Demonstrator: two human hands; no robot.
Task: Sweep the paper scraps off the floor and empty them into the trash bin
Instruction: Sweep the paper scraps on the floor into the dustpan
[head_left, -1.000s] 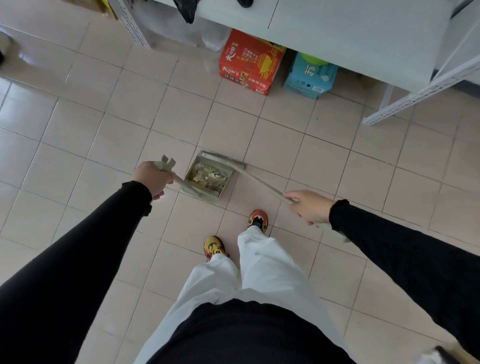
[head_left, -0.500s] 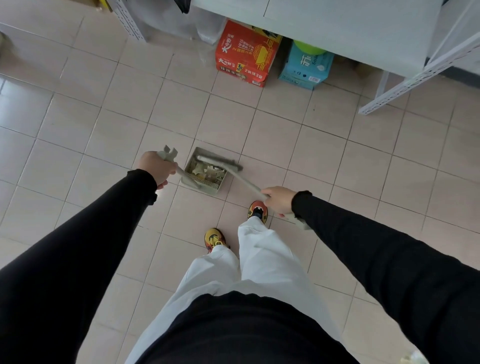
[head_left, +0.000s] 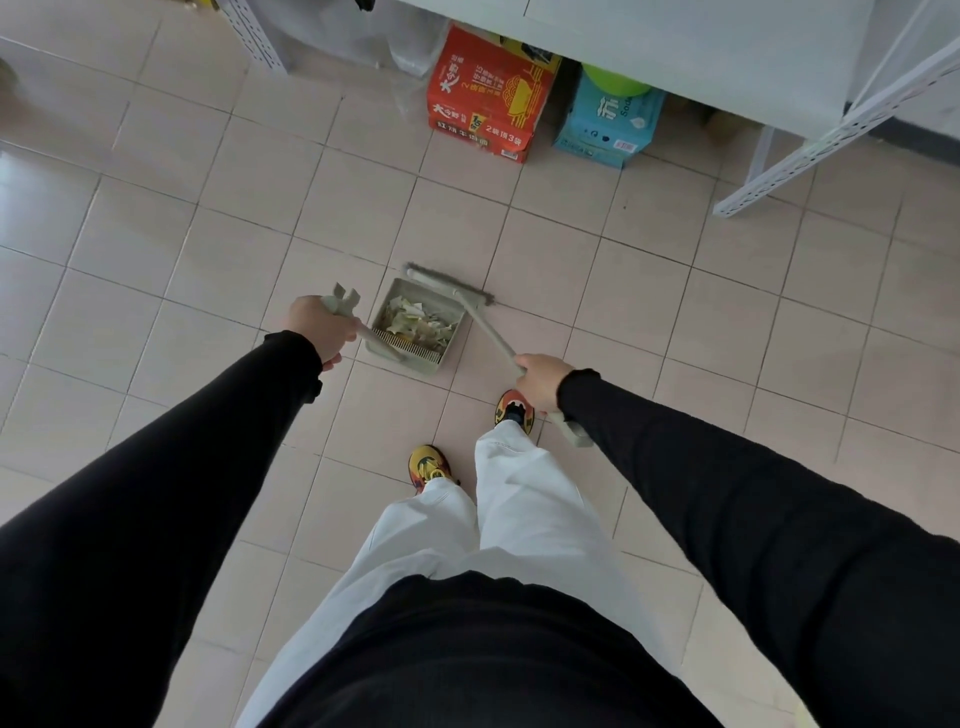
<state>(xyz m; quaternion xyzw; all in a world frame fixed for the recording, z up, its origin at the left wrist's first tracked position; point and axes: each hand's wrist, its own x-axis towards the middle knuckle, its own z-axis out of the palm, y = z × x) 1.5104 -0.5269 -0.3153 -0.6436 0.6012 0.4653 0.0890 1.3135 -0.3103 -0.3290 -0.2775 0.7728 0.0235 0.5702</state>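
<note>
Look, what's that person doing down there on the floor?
A person is sweeping up. Their left hand holds the dustpan by its handle, the pan sitting down on the tiled floor with paper scraps heaped inside. Their right hand grips the broom, its brush head lying along the pan's far edge. The scraps have not yet been emptied out.

The pale green plastic dustpan handle (head_left: 375, 339) is partly hidden by the left hand (head_left: 319, 330); the red cardboard box (head_left: 483, 104) runs under a white shelf (head_left: 675, 36).
</note>
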